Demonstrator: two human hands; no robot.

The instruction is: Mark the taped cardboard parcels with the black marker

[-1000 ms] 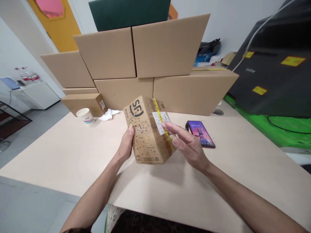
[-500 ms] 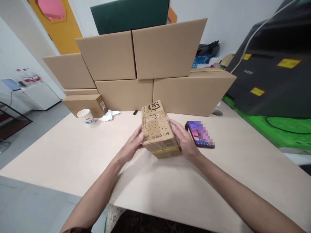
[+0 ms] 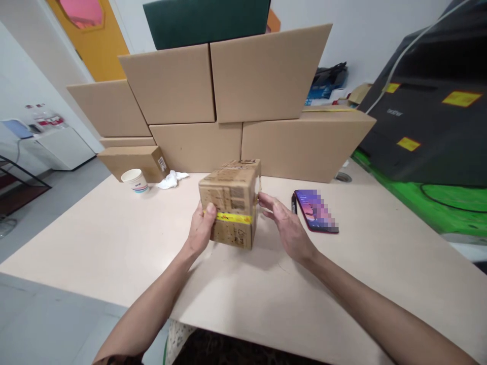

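A small brown cardboard box [image 3: 234,200] with dark print and a yellow tape strip is tilted over the table, one printed end facing me. My left hand [image 3: 201,228] grips its left side, thumb pressed on the near end by the yellow strip; the other fingers are mostly hidden. At the box's right side is my right hand [image 3: 287,223], open, fingers stretched toward it. The fingertips are at the box's edge, and I cannot tell if they touch. To the right lie a black marker [image 3: 294,204] and a phone [image 3: 310,210] with its screen lit.
Large cardboard boxes [image 3: 270,76] are stacked along the back of the pale table [image 3: 114,238]. A paper cup [image 3: 134,181] and a crumpled white tissue [image 3: 173,179] stand near the back left. A roll of tape [image 3: 343,177] lies at the back right, beside a dark covered machine [image 3: 429,126].
The small box has turned, so its near end with the yellow strip now faces me. My left thumb has come onto that end, and my right hand has loosened from the side.
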